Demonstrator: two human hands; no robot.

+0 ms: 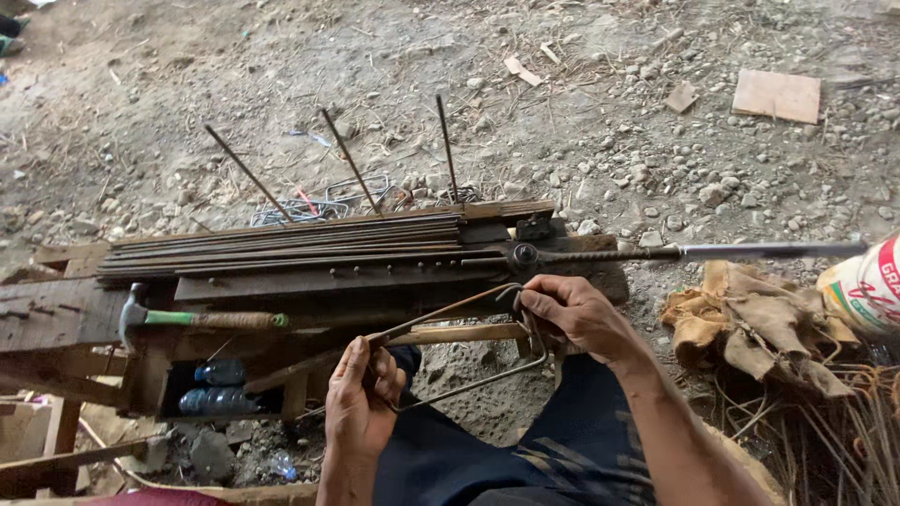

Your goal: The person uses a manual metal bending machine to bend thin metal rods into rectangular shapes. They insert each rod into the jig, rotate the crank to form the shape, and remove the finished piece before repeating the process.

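Both my hands hold a bent steel stirrup, a rod loop of roughly four sides, just above my knees. My left hand grips its near left corner. My right hand pinches the far right corner where the rod ends hook together. Just beyond, on a wooden bench, lies a bundle of straight steel rods. A bending lever with a long metal handle reaches off to the right.
A hammer with a green and brown handle rests on the bench at left. Plastic bottles lie under the bench. Three rods stick up behind it, beside finished wire loops. Brown cloth and a sack lie at right.
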